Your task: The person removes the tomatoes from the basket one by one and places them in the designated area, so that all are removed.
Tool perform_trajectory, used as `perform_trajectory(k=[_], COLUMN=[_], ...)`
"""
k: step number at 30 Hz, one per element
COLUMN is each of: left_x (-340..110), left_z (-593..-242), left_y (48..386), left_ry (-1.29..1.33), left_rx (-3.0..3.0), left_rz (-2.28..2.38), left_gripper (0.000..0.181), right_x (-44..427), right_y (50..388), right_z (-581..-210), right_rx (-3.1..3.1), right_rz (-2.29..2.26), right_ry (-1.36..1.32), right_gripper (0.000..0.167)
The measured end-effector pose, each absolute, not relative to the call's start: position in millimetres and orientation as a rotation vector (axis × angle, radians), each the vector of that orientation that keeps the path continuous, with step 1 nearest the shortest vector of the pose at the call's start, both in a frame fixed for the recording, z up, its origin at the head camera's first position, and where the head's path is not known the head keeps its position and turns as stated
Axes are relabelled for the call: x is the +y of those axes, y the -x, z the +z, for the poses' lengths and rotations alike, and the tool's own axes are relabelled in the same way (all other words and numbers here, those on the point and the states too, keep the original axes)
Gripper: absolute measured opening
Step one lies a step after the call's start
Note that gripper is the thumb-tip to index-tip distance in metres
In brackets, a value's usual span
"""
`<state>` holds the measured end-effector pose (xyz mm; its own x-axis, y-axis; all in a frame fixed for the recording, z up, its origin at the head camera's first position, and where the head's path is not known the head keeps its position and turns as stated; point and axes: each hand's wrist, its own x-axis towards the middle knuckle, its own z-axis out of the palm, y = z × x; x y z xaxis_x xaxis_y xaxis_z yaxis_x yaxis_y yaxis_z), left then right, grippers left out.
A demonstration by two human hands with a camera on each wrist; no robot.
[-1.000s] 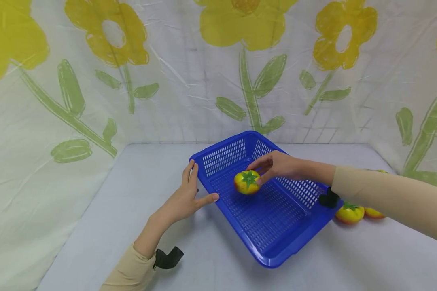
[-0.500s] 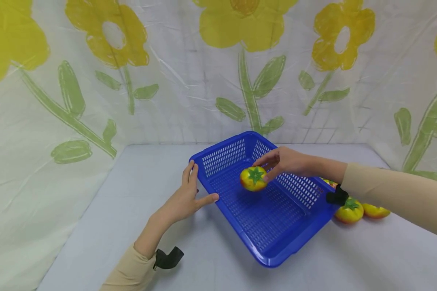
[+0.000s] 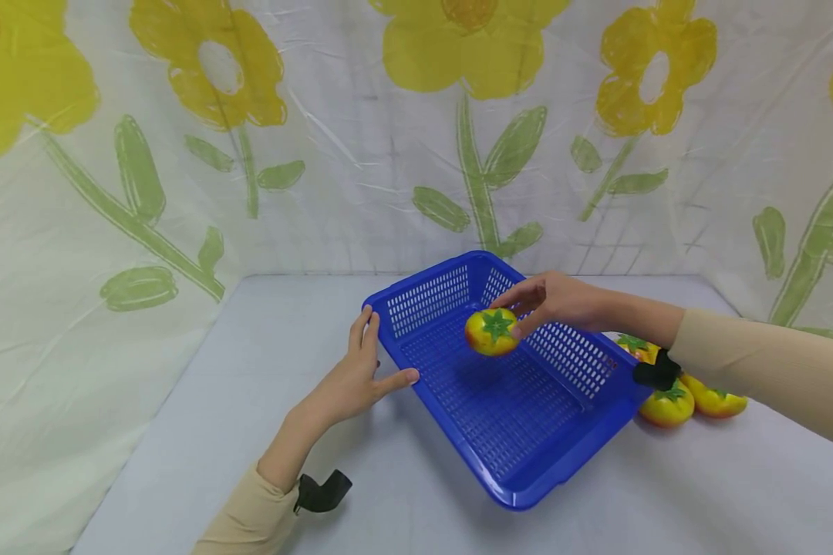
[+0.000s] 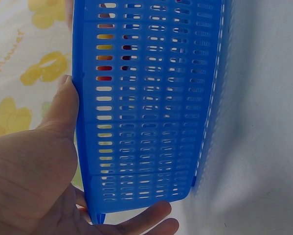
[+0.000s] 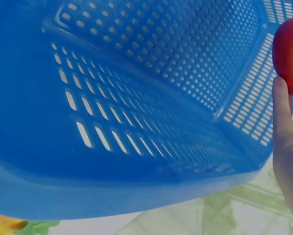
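My right hand (image 3: 551, 303) pinches a yellow-and-red tomato (image 3: 491, 333) with a green star-shaped top, between thumb and fingers. It hangs above the floor of a blue plastic basket (image 3: 507, 474), apart from it. In the right wrist view the tomato (image 5: 289, 56) shows at the right edge, with part of my hand (image 5: 289, 152) under it. My left hand (image 3: 350, 385) holds the basket's left corner, thumb on the near rim and fingers at the far side. In the left wrist view, fingers (image 4: 148, 219) lie along the slotted basket's outer wall.
Several more tomatoes (image 3: 669, 405) lie on the white table (image 3: 250, 347) just right of the basket, partly hidden by my right sleeve (image 3: 763, 370). A white curtain with painted yellow flowers (image 3: 465, 46) hangs behind the table.
My right hand has drawn right and slightly upward with the tomato in its grip. More of the tomatoes right of the basket show now. Left hand and basket stay put.
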<state>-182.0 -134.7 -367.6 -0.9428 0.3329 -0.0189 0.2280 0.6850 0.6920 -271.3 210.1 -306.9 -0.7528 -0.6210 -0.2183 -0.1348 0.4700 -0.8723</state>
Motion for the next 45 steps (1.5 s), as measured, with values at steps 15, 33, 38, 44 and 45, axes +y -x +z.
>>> perform_trajectory(k=[15, 33, 38, 44, 45], left_x=[-136, -137, -136, -134, -134], left_z=[-368, -367, -367, -367, -367], left_y=[182, 182, 182, 181, 180], left_ry=[-0.479, -0.484, -0.473, -0.469, -0.468], left_rx=[2.738, 2.740, 2.743, 2.749, 2.750], left_rz=[1.106, 1.105, 1.101, 1.102, 1.101], left_gripper=[0.118, 0.118, 0.118, 0.118, 0.118], right_x=[227, 245, 252, 261, 263], right_y=[265, 234, 224, 215, 214], right_z=[-298, -279, -277, -280, -282], right_rx=[2.214, 2.331, 2.285, 2.256, 2.251], right_rz=[-1.293, -1.373, -1.428, -1.481, -1.488], right_ry=[0.559, 0.311, 0.246, 0.167, 0.161], right_gripper=[0.054, 0.062, 0.065, 0.070, 0.070])
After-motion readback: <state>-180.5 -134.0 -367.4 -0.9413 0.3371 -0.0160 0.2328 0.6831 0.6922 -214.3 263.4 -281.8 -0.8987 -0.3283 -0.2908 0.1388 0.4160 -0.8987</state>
